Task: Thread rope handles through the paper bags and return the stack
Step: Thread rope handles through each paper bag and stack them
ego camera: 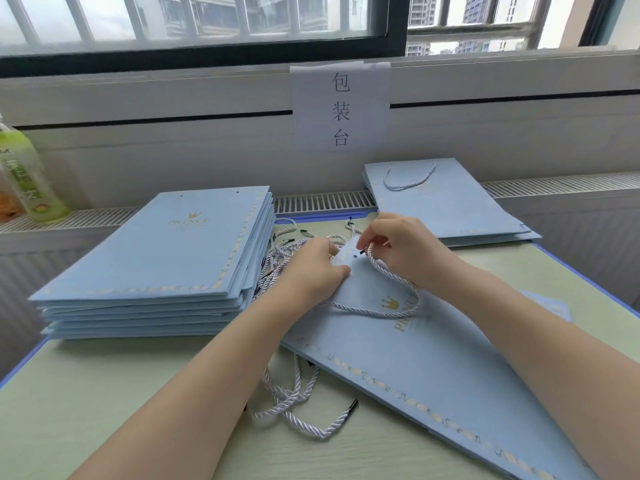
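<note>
R hand (398,251) grip pinched rope (388,275) tip beside punch hole in flat bag (415,358), mid-surface. L hand (311,271) fingers curled, pinning bag's top edge. Unthreaded stack (156,258) to L.

Light-blue bags (433,368) with gold edging, white twisted rope (381,311).

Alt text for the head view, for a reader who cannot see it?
Two hands thread a white rope handle into a flat blue paper bag: the right hand pinches the rope's tip at a punched hole while the left hand holds the bag's edge. Unthreaded bags are stacked left, finished bags behind.
</note>
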The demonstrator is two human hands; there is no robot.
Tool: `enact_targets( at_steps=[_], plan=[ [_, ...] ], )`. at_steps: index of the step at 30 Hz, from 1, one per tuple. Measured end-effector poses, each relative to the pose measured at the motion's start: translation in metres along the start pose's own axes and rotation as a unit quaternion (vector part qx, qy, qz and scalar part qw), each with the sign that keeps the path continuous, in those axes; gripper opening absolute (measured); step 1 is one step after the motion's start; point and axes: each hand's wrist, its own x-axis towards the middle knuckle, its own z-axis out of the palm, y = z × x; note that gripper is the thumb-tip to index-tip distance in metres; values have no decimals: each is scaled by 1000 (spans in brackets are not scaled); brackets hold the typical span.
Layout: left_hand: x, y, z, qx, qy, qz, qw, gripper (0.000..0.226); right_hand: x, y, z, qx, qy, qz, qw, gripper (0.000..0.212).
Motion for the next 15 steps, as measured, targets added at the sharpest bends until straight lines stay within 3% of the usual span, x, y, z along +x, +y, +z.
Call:
enact_targets(
  at_steps=[2, 6, 11, 15],
  plan=[
    [-1, 1, -5, -51, -20, -15, 998, 12, -1, 2, 4, 18, 5, 7, 1000, 24],
    [-2, 4, -15, -137, -31, -49, 989, 14, -3, -1, 1, 31, 25, 21, 999, 20],
    [-3, 6, -23, -216, -2, -93, 972, 36, 0, -10, -3, -27, 48, -50, 997, 18],
    [-7, 6, -28, -291, -28, -154, 944, 10, -1, -14, -2, -31, 48, -91, 994, 20]
  ],
)
